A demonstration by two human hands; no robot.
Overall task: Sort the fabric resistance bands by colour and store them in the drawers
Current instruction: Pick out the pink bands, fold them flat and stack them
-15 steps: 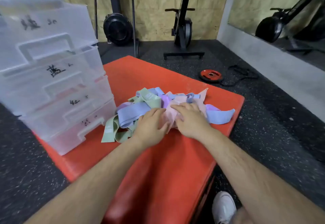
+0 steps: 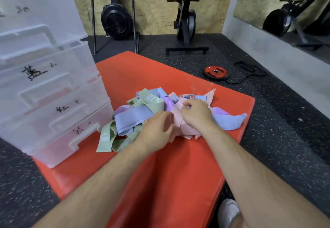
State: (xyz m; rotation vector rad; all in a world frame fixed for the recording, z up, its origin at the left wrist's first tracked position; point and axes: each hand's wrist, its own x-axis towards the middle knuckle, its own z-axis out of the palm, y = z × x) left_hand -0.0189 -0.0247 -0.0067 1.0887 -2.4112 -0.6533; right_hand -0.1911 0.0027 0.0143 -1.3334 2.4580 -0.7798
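Note:
A tangled pile of fabric resistance bands lies on the red padded box (image 2: 160, 177). Within the heap I make out a green band (image 2: 151, 100), a blue band (image 2: 132, 118), a purple band (image 2: 168, 103) and a pink band (image 2: 178, 115). My left hand (image 2: 157, 129) rests flat on the pile, fingertips against the pink band's left edge. My right hand (image 2: 195, 113) has its fingers curled and pinches the pink band at the top of the heap. A translucent drawer unit (image 2: 53, 102) with handwritten labels stands on the box's left side, its drawers closed.
Another blue band (image 2: 230, 120) trails toward the box's right edge. On the black rubber floor lie a red weight plate (image 2: 216, 71) and a black cord (image 2: 250, 68). Exercise machines (image 2: 185, 18) stand by the plywood wall. My white shoe (image 2: 229, 210) shows at the bottom right.
My right hand has shifted a little further into the pile and its fingers have curled onto the pink band. My left hand stays on the heap.

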